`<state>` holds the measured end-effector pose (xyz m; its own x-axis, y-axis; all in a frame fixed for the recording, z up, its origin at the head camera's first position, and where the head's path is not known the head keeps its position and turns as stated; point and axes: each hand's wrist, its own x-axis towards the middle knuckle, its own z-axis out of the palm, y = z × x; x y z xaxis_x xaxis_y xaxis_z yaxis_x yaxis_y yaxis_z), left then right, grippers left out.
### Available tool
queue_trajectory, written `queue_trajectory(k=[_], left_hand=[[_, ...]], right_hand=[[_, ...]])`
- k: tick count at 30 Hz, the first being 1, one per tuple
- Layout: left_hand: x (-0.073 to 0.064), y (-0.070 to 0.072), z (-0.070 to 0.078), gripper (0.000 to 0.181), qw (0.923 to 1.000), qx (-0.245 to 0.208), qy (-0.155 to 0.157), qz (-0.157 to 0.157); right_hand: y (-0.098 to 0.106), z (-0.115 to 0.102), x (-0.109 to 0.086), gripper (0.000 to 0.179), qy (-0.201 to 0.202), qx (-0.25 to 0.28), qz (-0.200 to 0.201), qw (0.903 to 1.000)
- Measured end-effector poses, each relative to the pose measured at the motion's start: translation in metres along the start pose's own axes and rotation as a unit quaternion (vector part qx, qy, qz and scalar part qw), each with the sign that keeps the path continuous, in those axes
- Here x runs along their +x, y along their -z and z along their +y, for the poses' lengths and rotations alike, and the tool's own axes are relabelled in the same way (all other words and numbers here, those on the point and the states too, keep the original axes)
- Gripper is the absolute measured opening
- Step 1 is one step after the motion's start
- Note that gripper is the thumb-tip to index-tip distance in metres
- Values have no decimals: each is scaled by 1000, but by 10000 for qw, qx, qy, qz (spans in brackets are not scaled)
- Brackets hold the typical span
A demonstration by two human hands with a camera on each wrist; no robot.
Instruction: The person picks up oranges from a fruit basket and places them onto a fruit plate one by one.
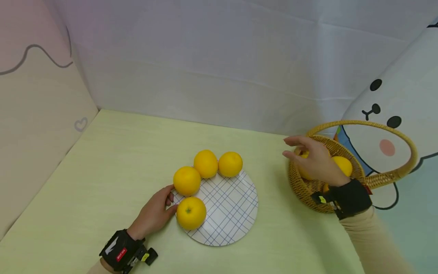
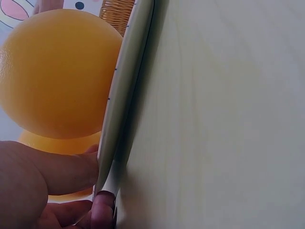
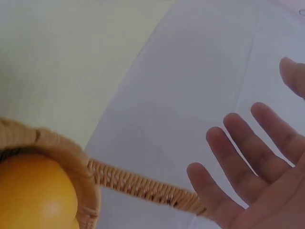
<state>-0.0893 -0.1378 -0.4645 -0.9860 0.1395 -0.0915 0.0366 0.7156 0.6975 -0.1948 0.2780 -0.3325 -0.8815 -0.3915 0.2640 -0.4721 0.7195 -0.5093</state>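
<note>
A round white plate with blue crossing lines [image 1: 232,207] bears several oranges along its left and far edge, the nearest orange [image 1: 191,217] showing its stem end. My left hand [image 1: 155,209] pinches the plate's left rim. In the left wrist view the thumb [image 2: 71,174] lies over the rim and curled fingertips [image 2: 102,210] show beneath it. Over the wicker basket [image 1: 308,194] hovers my right hand [image 1: 316,160], fingers spread and holding nothing. Oranges [image 1: 342,166] lie inside the basket, partly hidden by this hand and wrist.
The basket's tall handle [image 1: 407,148] arches up and out to the right. A pale cloth wall [image 1: 212,68] closes off the back of the light wooden table [image 1: 119,152]. Cartoon-printed panels stand at the left [image 1: 37,114] and right [image 1: 410,95].
</note>
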Motion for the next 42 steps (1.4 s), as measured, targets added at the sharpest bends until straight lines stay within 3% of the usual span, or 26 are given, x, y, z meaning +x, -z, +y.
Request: queue_trajectory(k=[8,15,20,27,34,42], left_hand=[[0,0,0,48,10000,26,0,-18],[1,1,1,46,10000,38,-24,-9],[1,1,0,46,10000,60,-47,22],[1,0,0,44,10000,14,-23,23],[1,-1,-1,43,10000,-1,-21,21],[1,0,0,45,10000,29,13,-25]], right_hand=[[37,28,-12,33,-468,-283,16,9985],[51,50,-18,30,-728,-388,-31,9966],[46,72,-15,37,-892,-276,-326,9951],[26,97,-10,46,-621,-301,-931,9933],[14,103,-7,62,-1029,-457,-1683,9793],[9,107,-9,73,-858,-368,-2003,9753]])
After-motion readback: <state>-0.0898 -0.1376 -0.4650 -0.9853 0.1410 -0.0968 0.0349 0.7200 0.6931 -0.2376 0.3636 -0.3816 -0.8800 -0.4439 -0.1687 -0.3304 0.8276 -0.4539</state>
